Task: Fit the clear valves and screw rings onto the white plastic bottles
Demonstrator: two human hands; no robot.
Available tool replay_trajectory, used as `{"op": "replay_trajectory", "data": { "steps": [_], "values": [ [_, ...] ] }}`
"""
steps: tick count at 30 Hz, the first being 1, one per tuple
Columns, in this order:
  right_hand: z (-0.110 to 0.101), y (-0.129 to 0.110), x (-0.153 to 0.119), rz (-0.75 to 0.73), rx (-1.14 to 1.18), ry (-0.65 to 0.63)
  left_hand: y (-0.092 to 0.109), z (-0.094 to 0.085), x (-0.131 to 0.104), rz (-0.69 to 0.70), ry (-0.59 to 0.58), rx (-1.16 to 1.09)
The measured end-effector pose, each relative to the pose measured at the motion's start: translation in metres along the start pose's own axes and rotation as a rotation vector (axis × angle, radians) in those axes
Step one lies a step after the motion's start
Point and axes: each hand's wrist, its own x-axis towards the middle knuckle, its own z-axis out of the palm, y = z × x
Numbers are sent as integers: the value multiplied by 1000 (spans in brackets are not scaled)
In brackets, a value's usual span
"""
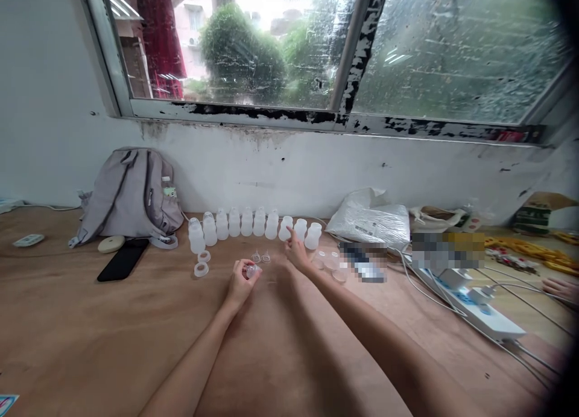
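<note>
A row of several frosted white bottles (246, 222) stands along the back of the wooden table (136, 338). My left hand (242, 281) holds a small clear cap-like piece (251, 271) between thumb and fingers. My right hand (296, 251) reaches to a bottle without a top (286, 229), its fingertips at the bottle's side; whether it grips the bottle is unclear. Two clear nipple-shaped pieces (261, 257) lie between the hands. Two white rings (201, 268) are at the left end of the row. Several translucent caps (332, 262) lie right of my right hand.
A grey backpack (131, 194), a black phone (123, 261) and a round beige item (111, 244) are at the left. To the right are a silvery plastic bag (373, 221), a white power strip (488, 317) with cables, and another person's hand (561, 289) at the edge.
</note>
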Motion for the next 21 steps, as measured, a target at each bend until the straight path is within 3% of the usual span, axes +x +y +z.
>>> {"op": "replay_trajectory", "data": {
  "steps": [5,9,15,21],
  "values": [
    [-5,5,52,74,-287,-75,-1,6,-5,-141,-36,-66],
    [-11,5,65,97,-342,-107,-1,8,-5,-194,-55,-107],
    [-30,-13,39,-41,-414,-96,3,5,-3,-216,-42,-185],
    [-48,-37,-12,-203,-362,37,8,3,-1,-266,-31,-266]
  ]
}}
